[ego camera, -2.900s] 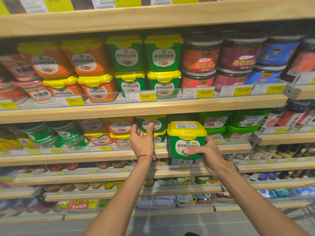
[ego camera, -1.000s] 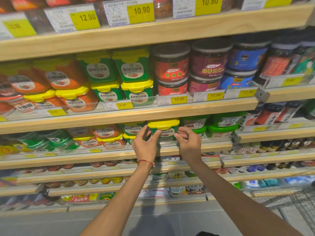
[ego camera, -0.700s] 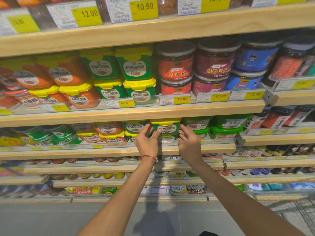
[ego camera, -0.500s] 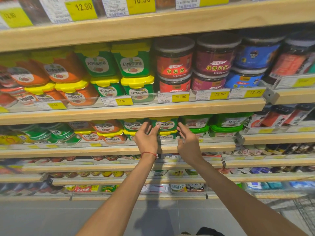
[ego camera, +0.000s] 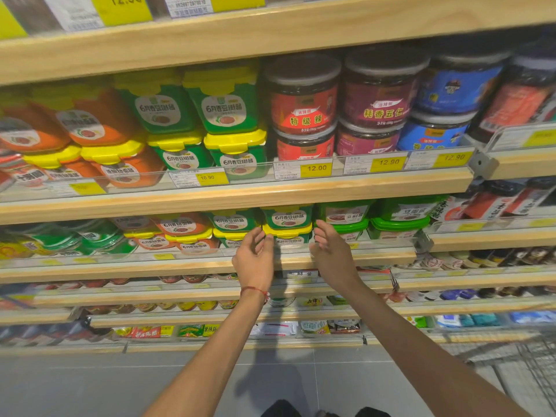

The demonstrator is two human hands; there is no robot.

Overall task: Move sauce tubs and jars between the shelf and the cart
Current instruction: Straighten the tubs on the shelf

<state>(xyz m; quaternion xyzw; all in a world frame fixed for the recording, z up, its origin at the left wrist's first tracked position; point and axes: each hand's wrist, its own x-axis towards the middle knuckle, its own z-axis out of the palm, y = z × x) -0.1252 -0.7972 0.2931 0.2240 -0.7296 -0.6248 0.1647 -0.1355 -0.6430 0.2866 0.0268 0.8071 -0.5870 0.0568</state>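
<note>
A: In the head view, where is the tub of the task?
B: The green tub [ego camera: 287,217] stands in the middle of the frame, on the wooden shelf [ego camera: 180,267] that crosses there. It sits on top of a lower tub [ego camera: 287,233] with a yellow lid. Pale green tubs [ego camera: 346,215] stand just beside it to the right.
A: And the hands?
B: The left hand [ego camera: 254,260], with a red cord [ego camera: 255,291] at the wrist, is just left of the stack, and the right hand [ego camera: 332,257] is just right of it. Both have the fingers loose and a little bent, and both hold nothing. Whether a fingertip touches the lower tub, I cannot tell.
A: So which step is it?
B: I judge that this tub is in its place and the placing is at its end. The next move asks to turn to the cart [ego camera: 538,374] at the lower right corner, whose load does not show, and to grip one more tub firmly with the lid level
</note>
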